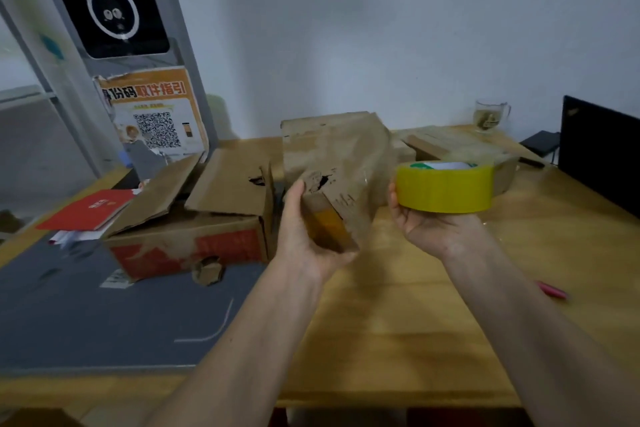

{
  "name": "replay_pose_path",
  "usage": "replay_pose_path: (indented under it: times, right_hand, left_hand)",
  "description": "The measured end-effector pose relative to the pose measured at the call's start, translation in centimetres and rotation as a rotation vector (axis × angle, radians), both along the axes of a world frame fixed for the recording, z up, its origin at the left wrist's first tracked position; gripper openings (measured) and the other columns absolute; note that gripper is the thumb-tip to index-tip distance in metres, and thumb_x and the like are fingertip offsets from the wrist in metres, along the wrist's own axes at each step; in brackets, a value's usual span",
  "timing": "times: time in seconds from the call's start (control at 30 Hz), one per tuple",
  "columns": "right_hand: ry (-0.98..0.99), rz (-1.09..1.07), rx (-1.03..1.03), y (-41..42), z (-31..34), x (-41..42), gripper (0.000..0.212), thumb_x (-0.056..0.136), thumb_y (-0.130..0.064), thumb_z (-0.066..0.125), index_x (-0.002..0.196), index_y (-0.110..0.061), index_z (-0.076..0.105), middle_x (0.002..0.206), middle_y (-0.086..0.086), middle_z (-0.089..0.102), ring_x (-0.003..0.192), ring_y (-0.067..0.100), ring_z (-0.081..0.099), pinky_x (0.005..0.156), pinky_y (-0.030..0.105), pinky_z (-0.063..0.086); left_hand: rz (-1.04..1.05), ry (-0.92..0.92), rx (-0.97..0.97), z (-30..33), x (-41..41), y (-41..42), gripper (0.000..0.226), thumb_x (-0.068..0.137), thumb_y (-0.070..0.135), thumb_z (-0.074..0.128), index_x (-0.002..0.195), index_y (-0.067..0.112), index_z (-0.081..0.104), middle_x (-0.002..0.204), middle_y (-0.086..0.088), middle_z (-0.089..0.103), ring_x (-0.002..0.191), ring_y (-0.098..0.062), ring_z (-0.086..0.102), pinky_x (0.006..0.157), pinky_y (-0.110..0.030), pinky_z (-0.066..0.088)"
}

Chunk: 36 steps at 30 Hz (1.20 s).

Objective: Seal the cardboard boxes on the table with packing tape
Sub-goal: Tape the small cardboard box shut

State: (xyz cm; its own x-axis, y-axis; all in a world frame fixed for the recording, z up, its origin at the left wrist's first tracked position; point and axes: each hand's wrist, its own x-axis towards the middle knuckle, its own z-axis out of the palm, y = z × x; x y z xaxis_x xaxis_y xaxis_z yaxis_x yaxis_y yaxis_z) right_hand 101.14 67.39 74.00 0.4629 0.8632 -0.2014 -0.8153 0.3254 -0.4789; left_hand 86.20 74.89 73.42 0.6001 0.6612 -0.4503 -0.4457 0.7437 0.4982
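Above the table's near edge (381, 399), left hand (304, 236) grips a box (343, 163), right hand (433, 225) a tape roll (445, 189)

Far to the left of the left hand (304, 236), a red booklet (90, 210) lying on loose white papers (69, 237) at the edge of a grey mat (86, 315). Beyond those, up and left of that hand, an orange poster (156, 118) with a square code, leaning on a grey frame. Higher up, a black panel (114, 0) bearing a white ring. Below and right of the right hand (426, 222), a red pen (552, 289) flat on the wooden table (398, 322). Beyond that hand, near the wall, a glass mug (490, 114) of pale liquid. Far right, a black screen (602, 149), upright.
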Motion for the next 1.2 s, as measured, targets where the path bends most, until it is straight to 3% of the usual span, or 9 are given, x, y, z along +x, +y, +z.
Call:
replay_pose_path:
  times: [0.1,0.27,0.43,0.53,0.6,0.7,0.9,1.07,1.2]
  right_hand:
    - [0.001,0.015,-0.086,-0.9,-1.3,-0.2,0.020,0.094,-0.019,0.048,0.093,-0.005,0.064,0.084,0.014,0.069,0.067,0.027,0.068,0.056,0.031,0.059]
    - [0.034,0.041,-0.175,-1.5,-3.2,-0.8,0.023,0.098,-0.018,0.044,0.100,-0.004,0.063,0.090,0.015,0.067,0.076,0.027,0.065,0.054,0.033,0.059]
    - [0.030,0.032,-0.204,-2.7,-4.3,-0.5,0.025,0.097,-0.019,0.045,0.090,-0.003,0.064,0.084,0.014,0.068,0.076,0.026,0.065,0.054,0.031,0.059]
    - [0.030,0.025,-0.206,-3.4,-4.6,-0.4,0.024,0.096,-0.017,0.046,0.088,-0.002,0.064,0.080,0.015,0.069,0.072,0.028,0.068,0.056,0.034,0.059]
    - [0.026,0.024,-0.198,-3.8,-4.8,-0.4,0.026,0.096,-0.017,0.047,0.087,-0.001,0.064,0.074,0.016,0.071,0.062,0.029,0.069,0.055,0.036,0.060]
    - [0.006,0.028,-0.212,-4.1,-4.9,-0.5,0.027,0.097,-0.016,0.047,0.085,0.001,0.064,0.070,0.018,0.070,0.057,0.030,0.070,0.052,0.037,0.060]
    - [0.010,-0.009,-0.216,-4.8,-4.8,-0.1,0.024,0.096,-0.017,0.049,0.090,0.000,0.065,0.077,0.019,0.072,0.067,0.031,0.071,0.052,0.037,0.059]
    - [0.021,-0.029,-0.224,-5.1,-5.1,0.2,0.024,0.096,-0.017,0.049,0.089,0.000,0.064,0.074,0.018,0.071,0.077,0.031,0.068,0.054,0.038,0.060]
    - [0.008,-0.006,-0.247,-4.9,-5.6,-0.4,0.025,0.097,-0.015,0.047,0.086,0.000,0.064,0.073,0.017,0.071,0.070,0.030,0.070,0.057,0.038,0.060]
  left_hand:
    - [0.065,0.131,-0.019,-1.7,1.0,-1.5,0.063,0.072,0.056,0.077,0.120,0.018,0.060,0.112,-0.015,0.065,0.104,-0.035,0.060,0.080,-0.049,0.051]
    - [0.083,0.432,0.138,-5.1,1.6,-4.3,0.075,0.071,0.052,0.081,0.132,0.021,0.049,0.126,-0.005,0.057,0.122,-0.028,0.050,0.111,-0.048,0.035]
    - [0.032,0.662,0.386,-6.1,1.1,-4.7,0.079,0.069,0.055,0.081,0.132,0.017,0.052,0.130,-0.006,0.057,0.119,-0.027,0.052,0.106,-0.048,0.042]
    - [0.117,0.818,0.697,-5.5,1.6,-4.6,0.072,0.070,0.053,0.082,0.126,0.026,0.046,0.137,-0.001,0.041,0.126,-0.023,0.043,0.105,-0.045,0.043]
    - [0.117,0.834,0.807,-5.0,2.2,-4.5,0.076,0.070,0.041,0.086,0.131,0.027,0.043,0.136,0.000,0.043,0.122,-0.020,0.047,0.096,-0.037,0.048]
    - [0.106,0.771,0.708,-4.6,3.1,-4.3,0.073,0.073,0.026,0.086,0.134,0.024,0.046,0.128,-0.001,0.054,0.108,-0.018,0.053,0.072,-0.026,0.044]
    - [0.138,0.659,0.545,-5.0,3.7,-5.0,0.050,0.091,0.034,0.069,0.135,0.019,0.051,0.125,-0.004,0.060,0.111,-0.023,0.057,0.096,-0.040,0.049]
    - [0.198,0.668,0.661,-5.8,3.4,-5.3,0.048,0.100,0.039,0.052,0.144,0.023,0.043,0.133,0.003,0.052,0.118,-0.016,0.050,0.093,-0.032,0.043]
    - [0.149,0.631,0.603,-5.5,3.9,-5.6,0.034,0.104,0.025,0.045,0.137,0.023,0.051,0.091,0.017,0.049,0.082,-0.002,0.046,0.071,-0.023,0.036]
